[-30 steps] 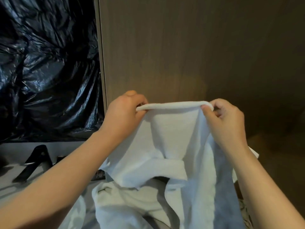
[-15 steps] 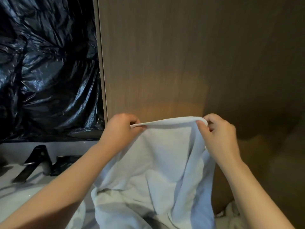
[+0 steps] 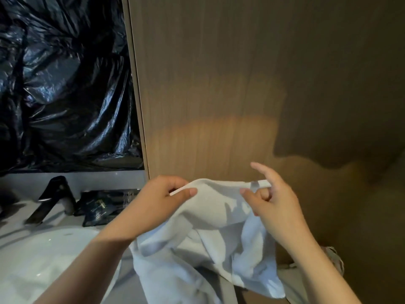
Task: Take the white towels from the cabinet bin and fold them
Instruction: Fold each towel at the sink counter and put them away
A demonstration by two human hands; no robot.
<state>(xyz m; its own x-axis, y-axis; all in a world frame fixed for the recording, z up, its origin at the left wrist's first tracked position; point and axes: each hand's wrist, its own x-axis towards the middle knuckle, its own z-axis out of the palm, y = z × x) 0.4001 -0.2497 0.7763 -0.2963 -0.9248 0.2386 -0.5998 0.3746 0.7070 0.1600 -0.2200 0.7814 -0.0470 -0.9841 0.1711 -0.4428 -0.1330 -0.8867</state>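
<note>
Left hand (image 3: 162, 196) pinches white towel (image 3: 214, 207) top edge; right hand (image 3: 276, 207) fingers (image 3: 260, 172) loosely spread at edge, grip indeterminate.

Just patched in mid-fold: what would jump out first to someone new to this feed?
A white towel hangs stretched at centre between the left hand and right hand, before a brown wood panel. Crinkled black plastic fills the upper left, above a black faucet.
</note>
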